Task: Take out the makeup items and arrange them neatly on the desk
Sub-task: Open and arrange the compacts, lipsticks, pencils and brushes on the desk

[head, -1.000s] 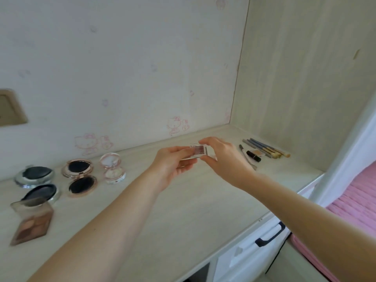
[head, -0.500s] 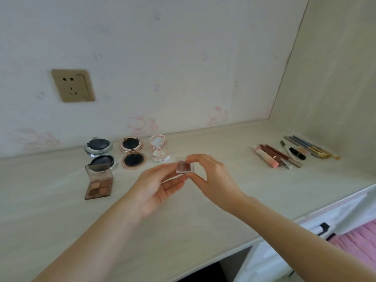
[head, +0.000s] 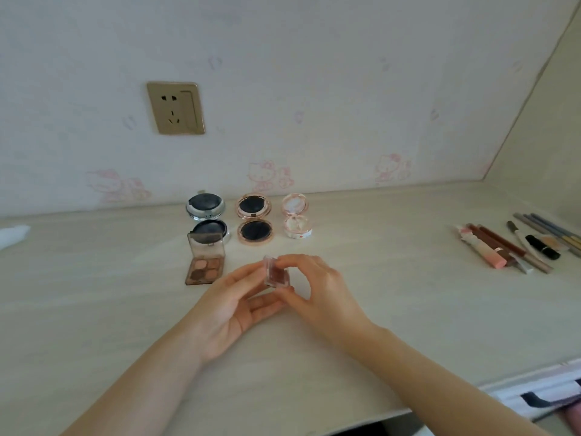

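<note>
Probably bedroom: cartoon wallpaper point(head: 267, 176), desk point(head: 393, 303)

Soft, even daylight fills the scene, with only faint shadows. Wide-angle distortion bends the edges. The whole picture is slightly soft.

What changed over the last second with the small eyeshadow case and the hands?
Both hands, left hand and right hand, carried the small eyeshadow case leftward, down toward the desk beside the four-pan palette. Both still pinch it. The compacts and pencils stayed put.
</note>
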